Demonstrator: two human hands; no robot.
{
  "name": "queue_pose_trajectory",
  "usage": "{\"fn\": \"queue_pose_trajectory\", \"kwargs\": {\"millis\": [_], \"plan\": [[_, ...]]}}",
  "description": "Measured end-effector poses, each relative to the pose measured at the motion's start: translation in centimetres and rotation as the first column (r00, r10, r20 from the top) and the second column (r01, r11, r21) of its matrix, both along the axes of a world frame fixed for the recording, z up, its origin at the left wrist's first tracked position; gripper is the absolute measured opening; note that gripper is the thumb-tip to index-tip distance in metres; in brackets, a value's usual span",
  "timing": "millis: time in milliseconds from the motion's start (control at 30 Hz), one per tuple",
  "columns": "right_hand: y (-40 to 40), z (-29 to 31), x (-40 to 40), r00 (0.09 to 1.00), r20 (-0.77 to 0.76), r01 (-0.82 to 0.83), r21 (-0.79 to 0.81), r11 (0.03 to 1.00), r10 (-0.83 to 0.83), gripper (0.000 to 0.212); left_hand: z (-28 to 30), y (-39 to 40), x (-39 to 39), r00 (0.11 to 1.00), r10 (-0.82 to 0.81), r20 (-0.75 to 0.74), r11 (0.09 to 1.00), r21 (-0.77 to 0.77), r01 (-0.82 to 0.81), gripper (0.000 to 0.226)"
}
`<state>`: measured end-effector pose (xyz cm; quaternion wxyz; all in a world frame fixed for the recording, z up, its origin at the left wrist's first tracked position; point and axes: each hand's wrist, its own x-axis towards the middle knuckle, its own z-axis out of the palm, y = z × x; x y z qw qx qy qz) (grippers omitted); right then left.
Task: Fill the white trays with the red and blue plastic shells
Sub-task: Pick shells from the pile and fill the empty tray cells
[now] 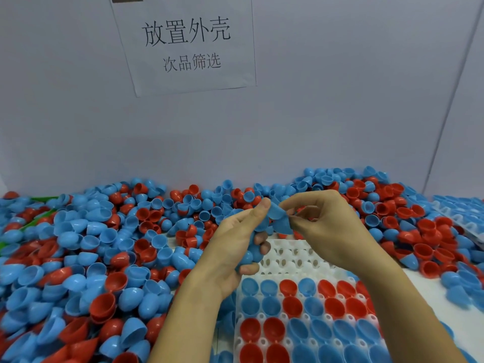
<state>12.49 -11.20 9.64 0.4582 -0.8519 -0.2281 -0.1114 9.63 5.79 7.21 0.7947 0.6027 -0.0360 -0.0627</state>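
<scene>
Just below and toward the person from the right hand, which pinches a blue plastic half-shell, lie the white moulded tray's empty cups; the left hand grips more.

Red and blue shells lay mixed; the tray was white, the sign white with black characters.

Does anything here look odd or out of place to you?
One thing: green strips poke out of the loose shells at far left, the only green there; I can't tell what they are. Otherwise the white tray is part filled, far rows empty, and both hands hold blue shells.
</scene>
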Motion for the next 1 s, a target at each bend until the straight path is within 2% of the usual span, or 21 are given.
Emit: {"fn": "queue_pose_trajectory", "kwargs": {"millis": [67,167,267,367,433,533,600,700,800,933,1000], "plan": [[0.0,0.1,-0.1,1.000,0.000,-0.003,0.018,1.000,0.003,0.026,0.0,-0.1,0.0,1.000,0.008,0.000,1.000,-0.010,-0.008,0.051],[-0.6,0.1,0.1,0.996,0.035,0.078,-0.003,0.997,-0.078,0.017,-0.2,-0.1,0.3,0.997,0.073,-0.005,0.997,0.015,-0.073,0.046],[-2.3,0.2,0.8,0.986,0.058,0.161,-0.099,0.982,-0.156,0.012,-0.3,0.1,0.4,0.992,0.129,-0.012,0.991,0.035,-0.128,0.040],[-4.6,-0.1,2.2,0.971,0.019,0.233,-0.252,0.939,-0.236,0.005,-0.3,0.1,0.5,0.986,0.160,-0.048,0.987,0.027,-0.158,0.042],[-5.9,-0.6,3.4,0.962,-0.022,0.242,-0.398,0.885,-0.273,0.017,-0.2,0.0,0.5,0.984,0.161,-0.079,0.987,0.014,-0.160,0.036],[-6.8,-1.7,4.7,0.946,-0.070,0.197,-0.651,0.733,-0.316,0.016,-0.1,0.0,0.5,0.984,0.147,-0.104,0.988,-0.036,-0.151,0.028],[-6.7,-2.8,5.1,0.937,-0.091,0.151,-0.765,0.626,-0.336,0.016,-0.1,0.1,0.5,0.985,0.133,-0.107,0.987,-0.075,-0.141,0.026],[-5.9,-4.1,4.9,0.944,-0.097,0.085,-0.852,0.517,-0.316,0.020,0.0,0.2,0.6,0.988,0.111,-0.109,0.983,-0.134,-0.125,0.026],[-5.2,-4.5,4.8,0.958,-0.033,0.101,-0.891,0.443,-0.286,0.011,-0.1,0.3,0.6,0.988,0.106,-0.111,0.976,-0.176,-0.124,0.030],[-5.1,-4.3,5.0,0.949,-0.130,0.030,-0.871,0.491,-0.289,0.029,-0.2,0.3,0.6,0.984,0.138,-0.109,0.968,-0.196,-0.158,0.024],[-5.2,-3.8,4.8,0.948,-0.150,0.016,-0.859,0.512,-0.282,0.017,-0.3,0.3,0.7,0.977,0.178,-0.114,0.963,-0.183,-0.197,0.025]]}}
